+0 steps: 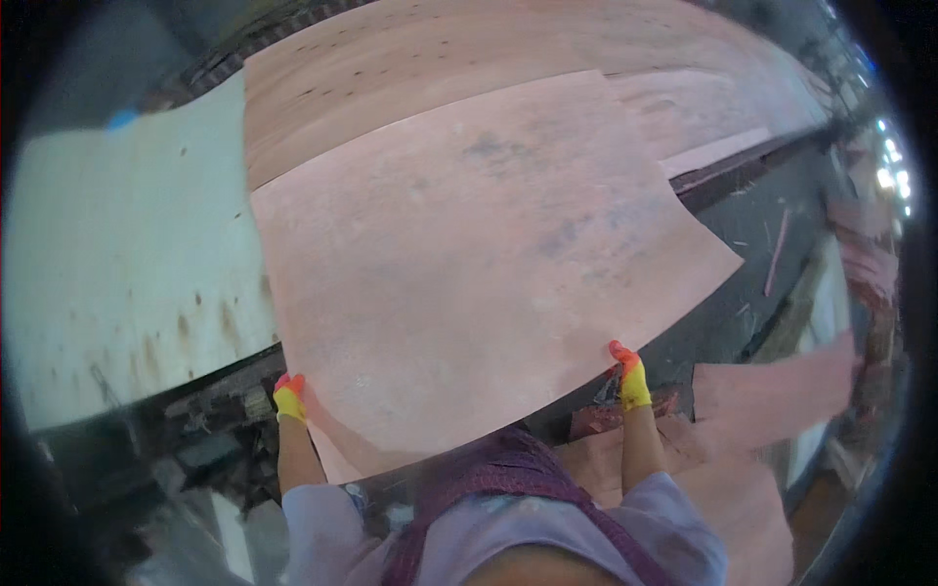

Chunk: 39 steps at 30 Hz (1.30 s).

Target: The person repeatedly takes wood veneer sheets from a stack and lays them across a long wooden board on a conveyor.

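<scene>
A large, thin pinkish veneer sheet [469, 283], mottled with grey-blue stains, fills the middle of the head view. My left hand [291, 396], in a yellow and red-orange glove, grips its left edge near the bottom corner. On the near edge at the right, my right hand [629, 376], gloved the same way, holds the sheet with thumb on top. The sheet lies partly over a browner sheet with dark knots [410, 68], which extends along the back.
A pale cream board [127, 254] with brown stains lies at the left. At the right are a dark surface [752, 225] and torn pink veneer pieces [772, 391]. More scraps [713, 508] lie low beside me. Jumbled dark debris [195, 459] sits at the lower left.
</scene>
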Tool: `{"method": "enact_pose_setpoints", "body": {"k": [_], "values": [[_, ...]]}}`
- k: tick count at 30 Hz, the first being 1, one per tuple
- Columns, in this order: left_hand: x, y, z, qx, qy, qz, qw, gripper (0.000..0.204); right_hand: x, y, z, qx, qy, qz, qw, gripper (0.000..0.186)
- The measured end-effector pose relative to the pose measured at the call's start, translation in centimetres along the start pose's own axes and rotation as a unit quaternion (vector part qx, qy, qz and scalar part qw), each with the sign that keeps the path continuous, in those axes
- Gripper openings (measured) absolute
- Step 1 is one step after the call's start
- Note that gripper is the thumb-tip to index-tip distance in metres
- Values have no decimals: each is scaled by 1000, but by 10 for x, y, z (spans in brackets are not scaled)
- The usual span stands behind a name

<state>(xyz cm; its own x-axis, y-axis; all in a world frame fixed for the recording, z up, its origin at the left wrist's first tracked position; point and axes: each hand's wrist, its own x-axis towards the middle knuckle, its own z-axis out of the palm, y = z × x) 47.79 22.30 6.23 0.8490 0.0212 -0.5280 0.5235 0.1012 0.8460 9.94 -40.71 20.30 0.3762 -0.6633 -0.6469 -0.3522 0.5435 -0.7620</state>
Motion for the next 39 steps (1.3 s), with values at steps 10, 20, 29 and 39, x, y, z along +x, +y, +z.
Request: {"method": "enact_pose_setpoints", "body": {"k": [10, 20, 29, 39], "values": [[-8, -20, -31, 80, 103, 16, 991, 23, -1, 1, 25, 16, 30, 6, 999, 25], [10, -28, -18, 98, 39, -50, 993, 26, -5, 8, 24, 58, 60, 10, 996, 25], [32, -49, -6, 65, 102, 58, 991, 31, 11, 32, 37, 166, 70, -14, 983, 41], [6, 56, 317, 601, -34, 359, 713, 74, 60, 128, 1, 135, 104, -59, 984, 37]]}}
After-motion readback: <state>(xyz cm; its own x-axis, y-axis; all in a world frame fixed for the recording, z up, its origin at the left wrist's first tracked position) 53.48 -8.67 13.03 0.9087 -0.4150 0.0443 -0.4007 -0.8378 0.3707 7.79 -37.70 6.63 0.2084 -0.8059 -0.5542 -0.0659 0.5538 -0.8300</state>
